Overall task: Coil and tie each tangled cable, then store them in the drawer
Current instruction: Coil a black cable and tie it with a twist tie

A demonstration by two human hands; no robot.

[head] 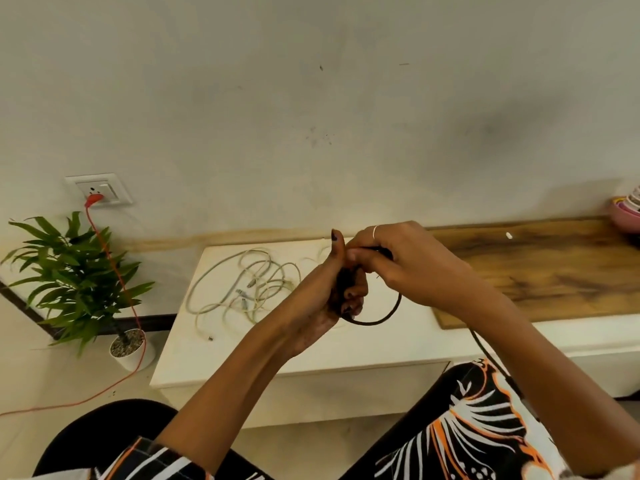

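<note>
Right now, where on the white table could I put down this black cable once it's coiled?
The white table is bare along its near edge, below the hands, and at its near left corner, in front of the white cables. The wooden board on the right is mostly bare too. The table's far left is crowded with those loose white cables.

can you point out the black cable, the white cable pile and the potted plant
black cable (382, 318): head view, bottom of the loop hanging below the hands
white cable pile (249, 285): head view, middle of the tangle
potted plant (74, 271): head view, its leaves

Soft, dim light; edges warped
</note>
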